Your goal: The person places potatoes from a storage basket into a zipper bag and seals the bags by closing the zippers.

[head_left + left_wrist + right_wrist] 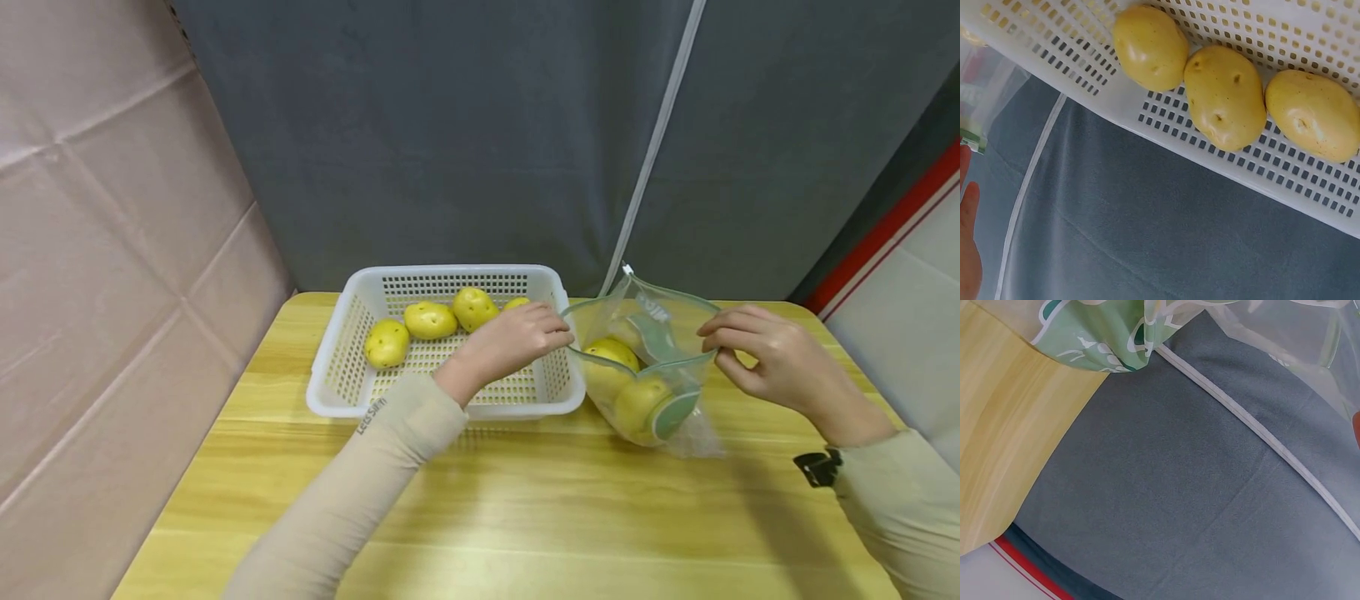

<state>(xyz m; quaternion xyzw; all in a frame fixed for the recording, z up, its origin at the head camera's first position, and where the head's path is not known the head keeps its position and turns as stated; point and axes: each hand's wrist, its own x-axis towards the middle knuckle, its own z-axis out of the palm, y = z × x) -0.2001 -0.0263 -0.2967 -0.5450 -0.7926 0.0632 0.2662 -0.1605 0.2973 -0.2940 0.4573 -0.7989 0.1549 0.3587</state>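
A clear zip bag [678, 375] with green printing stands with its mouth spread wide, potatoes [637, 406] inside it. My left hand [517, 337] pinches the left side of the bag's rim, reaching across the basket's right end. On the opposite side, my right hand [772, 354] pinches the rim between thumb and fingers. The white slider sits at the bag's back corner. Left of the bag is a white perforated basket [321, 367] with several potatoes [429, 320] along its back and left; one is partly hidden behind my left hand. In the left wrist view, three potatoes [1225, 98] lie side by side.
Basket and bag both rest on a wooden table [480, 517]. A grey curtain [450, 150] with a pale seam hangs right behind the table's back edge. Pinkish sheeting [112, 292] borders the left, and a white panel with a red band [885, 225] borders the right.
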